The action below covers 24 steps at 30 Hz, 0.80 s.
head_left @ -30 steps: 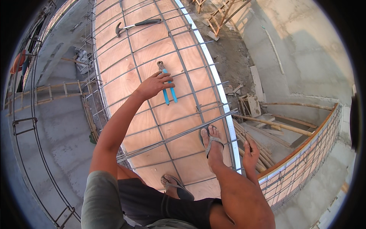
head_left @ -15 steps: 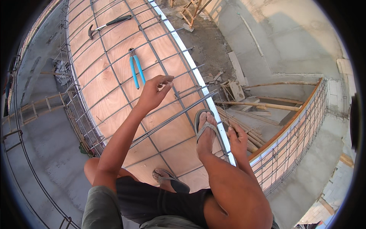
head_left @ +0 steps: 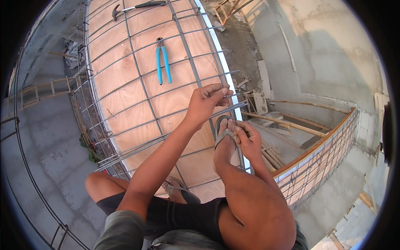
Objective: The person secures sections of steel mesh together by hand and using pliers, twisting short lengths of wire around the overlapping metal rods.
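Observation:
My left hand [head_left: 210, 100] is closed in a pinch above the rebar mesh [head_left: 143, 75], close to the panel's white edge. What its fingertips hold is too small to make out. Beside my sandalled foot [head_left: 226, 131], my right hand [head_left: 248, 141] is also pinched, with any small thing in it hidden. A bundle of loose steel bars [head_left: 137, 148] crosses the mesh below my left hand, its ends jutting past the white edge. Blue-handled end-cutting nippers [head_left: 163, 62] lie on the mesh, handles toward me. Farther off rests a claw hammer [head_left: 137, 8] with a dark grip.
Under the mesh is plywood formwork [head_left: 112, 100] with a white edge strip [head_left: 221, 58]; beyond it the ground drops away. Wooden poles [head_left: 298, 125] and another mesh-covered panel [head_left: 316, 162] stand at right. Grey concrete walls [head_left: 321, 54] surround the place. Tall rebar [head_left: 31, 175] rises at left.
My left hand has moved right to the panel's edge, its fingers closing further. My right hand has come in beside my foot. The view has shifted, so the tools appear farther up and right.

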Each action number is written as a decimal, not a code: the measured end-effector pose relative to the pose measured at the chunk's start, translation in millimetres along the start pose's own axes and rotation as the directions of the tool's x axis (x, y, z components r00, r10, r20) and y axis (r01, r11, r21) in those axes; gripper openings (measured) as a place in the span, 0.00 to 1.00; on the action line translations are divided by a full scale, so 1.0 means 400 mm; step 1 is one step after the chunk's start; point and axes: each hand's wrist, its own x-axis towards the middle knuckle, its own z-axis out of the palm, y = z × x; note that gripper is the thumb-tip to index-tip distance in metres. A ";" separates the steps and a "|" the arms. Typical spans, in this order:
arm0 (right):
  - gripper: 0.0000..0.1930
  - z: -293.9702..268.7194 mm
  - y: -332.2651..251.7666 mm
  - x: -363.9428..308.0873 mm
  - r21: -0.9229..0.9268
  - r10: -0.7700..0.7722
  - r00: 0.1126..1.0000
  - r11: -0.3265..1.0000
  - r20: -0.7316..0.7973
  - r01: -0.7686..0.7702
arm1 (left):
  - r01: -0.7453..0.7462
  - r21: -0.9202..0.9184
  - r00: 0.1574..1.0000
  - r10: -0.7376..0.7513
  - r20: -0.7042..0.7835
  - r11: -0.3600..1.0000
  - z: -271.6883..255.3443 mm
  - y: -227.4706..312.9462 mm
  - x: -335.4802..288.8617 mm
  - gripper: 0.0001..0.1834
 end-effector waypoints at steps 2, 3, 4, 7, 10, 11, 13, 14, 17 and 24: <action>0.12 -0.006 -0.010 0.000 -0.024 0.013 1.000 1.000 0.007 -0.012 | 0.005 0.008 1.000 -0.005 -0.019 1.000 0.000 0.003 0.000 0.19; 0.12 -0.011 -0.015 -0.003 -0.046 0.022 1.000 0.999 0.010 -0.021 | 0.013 -0.005 1.000 -0.013 -0.020 1.000 0.004 0.003 0.003 0.19; 0.12 -0.015 -0.019 -0.007 -0.068 0.031 0.999 0.997 0.012 -0.030 | 0.021 0.000 1.000 -0.021 -0.017 1.000 0.007 0.003 0.005 0.19; 0.12 -0.037 -0.029 -0.024 -0.060 0.047 0.999 0.997 0.017 -0.046 | 0.057 0.016 0.998 -0.057 0.008 0.998 0.017 -0.006 0.008 0.19; 0.13 -0.076 -0.002 -0.044 -0.050 0.078 0.997 0.996 0.028 -0.077 | 0.097 0.031 0.993 -0.099 0.058 0.995 0.031 -0.024 0.023 0.18; 0.13 -0.088 0.006 -0.041 -0.029 0.078 0.997 0.997 0.013 -0.078 | 0.105 0.028 0.992 -0.106 0.074 0.994 0.039 -0.030 0.032 0.17; 0.13 -0.095 0.021 -0.041 0.022 0.087 0.996 0.996 -0.026 -0.087 | 0.128 0.031 0.987 -0.131 0.098 0.991 0.050 -0.050 0.042 0.17; 0.13 -0.090 0.027 -0.038 0.012 0.046 0.999 0.999 -0.028 -0.046 | 0.138 0.035 0.985 -0.141 0.102 0.990 0.058 -0.061 0.039 0.16; 0.14 -0.054 0.020 -0.025 -0.001 -0.006 0.998 1.000 -0.058 0.006 | 0.170 0.098 0.973 -0.183 0.144 0.981 0.082 -0.117 0.015 0.16; 0.15 -0.084 -0.016 0.038 -0.092 -0.133 0.971 0.989 -0.196 0.117 | -0.015 0.359 0.995 -0.020 0.094 0.933 0.090 -0.157 0.016 0.15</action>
